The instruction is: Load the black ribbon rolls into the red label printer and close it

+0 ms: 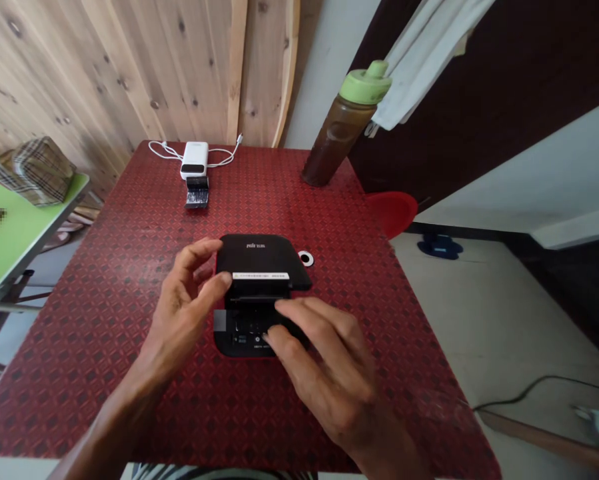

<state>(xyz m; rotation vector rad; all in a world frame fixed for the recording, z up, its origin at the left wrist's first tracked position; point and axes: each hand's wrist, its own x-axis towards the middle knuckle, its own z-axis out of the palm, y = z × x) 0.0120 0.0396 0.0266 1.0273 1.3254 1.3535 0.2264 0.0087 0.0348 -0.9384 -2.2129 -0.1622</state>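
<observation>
A black box-shaped device (259, 263) with a hinged lid and a white label strip lies in the middle of the red patterned table (129, 280). My left hand (189, 300) holds the lid's left edge, thumb on the front of the lid, fingers curled over its side. My right hand (319, 360) rests its fingertips in the opened front compartment of the device, fingers stretched and close together. A small white ring (306, 258) lies on the table just right of the device.
A white power bank with a cable (194, 159) and a small black item (197, 191) lie at the table's far side. A brown bottle with a green cap (346, 123) stands at the far right corner. A green table (9, 233) stands to the left, a red stool (392, 210) to the right.
</observation>
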